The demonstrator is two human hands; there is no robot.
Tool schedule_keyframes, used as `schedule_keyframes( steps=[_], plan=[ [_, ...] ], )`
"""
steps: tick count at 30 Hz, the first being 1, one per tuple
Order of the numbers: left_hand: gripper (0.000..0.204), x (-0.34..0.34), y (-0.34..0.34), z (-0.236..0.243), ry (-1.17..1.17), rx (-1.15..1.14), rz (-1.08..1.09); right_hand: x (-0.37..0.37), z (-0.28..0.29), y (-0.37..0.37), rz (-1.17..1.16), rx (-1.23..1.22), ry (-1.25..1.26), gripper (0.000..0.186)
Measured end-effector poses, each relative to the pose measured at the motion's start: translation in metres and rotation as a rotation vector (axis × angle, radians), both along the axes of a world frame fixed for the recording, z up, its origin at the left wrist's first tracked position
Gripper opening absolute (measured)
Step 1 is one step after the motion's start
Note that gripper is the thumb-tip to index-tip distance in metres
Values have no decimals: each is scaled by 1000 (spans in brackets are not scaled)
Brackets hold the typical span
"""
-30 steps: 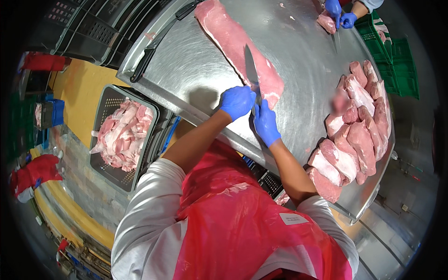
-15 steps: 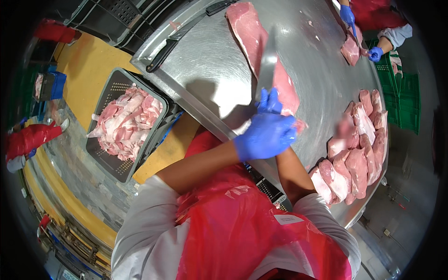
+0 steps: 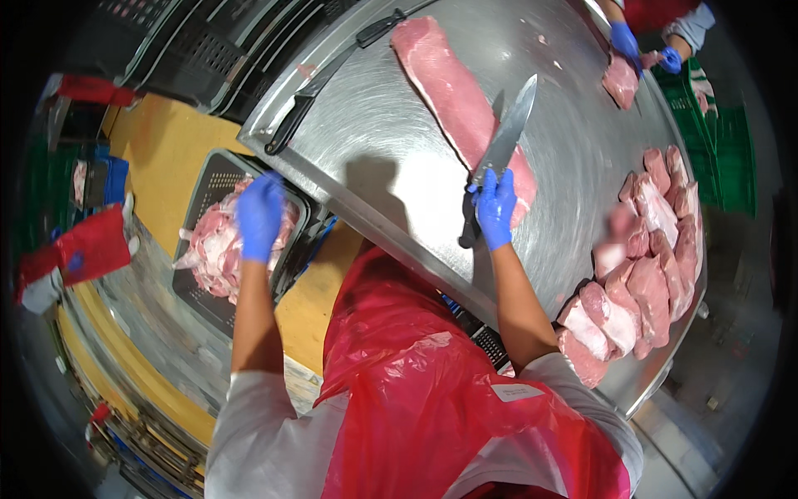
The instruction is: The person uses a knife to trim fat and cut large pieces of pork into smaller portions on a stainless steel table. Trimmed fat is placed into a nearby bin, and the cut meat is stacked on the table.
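In a blue glove, my right hand [image 3: 498, 209] is closed around a long knife [image 3: 511, 129] by the rear of its blade and its black handle. The blade points up and away, above the near end of a long slab of pink meat [image 3: 449, 87] on the steel table [image 3: 565, 175]. My left hand [image 3: 260, 214], also gloved, is over the grey crate [image 3: 199, 200] of pale meat trimmings [image 3: 218, 254]. Motion smears its fingers, so I cannot make out whether they hold anything.
A black-handled knife [image 3: 291, 121] and a second dark handle [image 3: 380, 29] lie along the table's left edge. Several meat pieces [image 3: 652, 291] are piled at the right. A co-worker's gloved hand [image 3: 623, 41] handles meat at the far right. Green crates [image 3: 731, 158] stand beyond.
My left hand has swung from the near end of the meat slab, beside my right hand, leftward to the crate. The knife has tilted to the right, still in my right hand.
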State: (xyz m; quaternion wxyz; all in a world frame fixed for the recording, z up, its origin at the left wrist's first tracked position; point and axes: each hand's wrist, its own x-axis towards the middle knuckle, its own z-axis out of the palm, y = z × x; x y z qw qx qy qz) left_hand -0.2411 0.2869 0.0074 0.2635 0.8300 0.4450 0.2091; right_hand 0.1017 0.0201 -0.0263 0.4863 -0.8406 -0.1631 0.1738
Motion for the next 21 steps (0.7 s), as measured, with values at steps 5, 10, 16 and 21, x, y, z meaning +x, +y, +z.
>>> schedule_keyframes(
  steps=[5,10,16,21],
  plan=[
    [6,188,-18,-31,-334,444,-538,30,34,12,470,-271,-372,18],
    [12,268,-57,-15,-591,-364,24,45,59,109,677,-466,-658,21],
    [6,221,-71,-19,-414,-329,-18,56,53,145,736,-621,-589,27],
    [11,201,-64,-22,-434,-427,110,49,63,45,569,-758,-120,28]
  ],
)
